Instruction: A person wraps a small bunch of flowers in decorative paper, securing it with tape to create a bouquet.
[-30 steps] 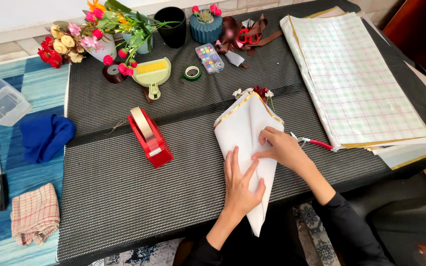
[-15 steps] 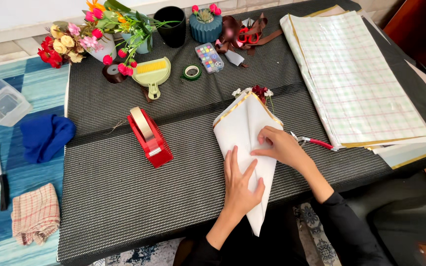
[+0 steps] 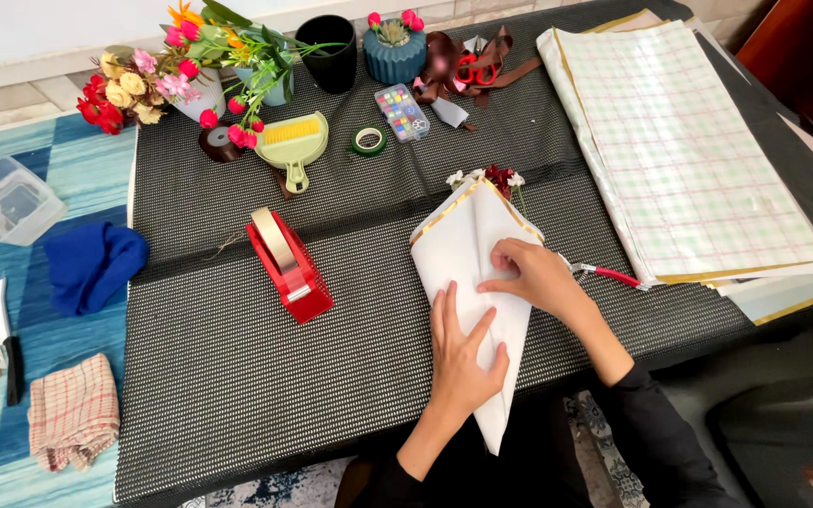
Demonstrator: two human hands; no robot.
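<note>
One white paper cone [image 3: 468, 282] points its tip to the tabletop's [image 3: 237, 376] near edge; left hand [image 3: 463, 362] and right hand [image 3: 534, 275] press flat, open, perhaps pinching nothing.

— Where does the view sit?
— On the person's head, above the near edge of the table [image 3: 237, 404]; it looks steeply down and away, across the dark mat toward the far edge at the top of the frame.
— How close?
— Close enough that both forearms enter from the bottom centre; the left hand [image 3: 463, 353] and right hand [image 3: 534, 277] lie just below the middle.
— Any second view?
— None; only the floor at the left and papers at the right frame it.
</note>
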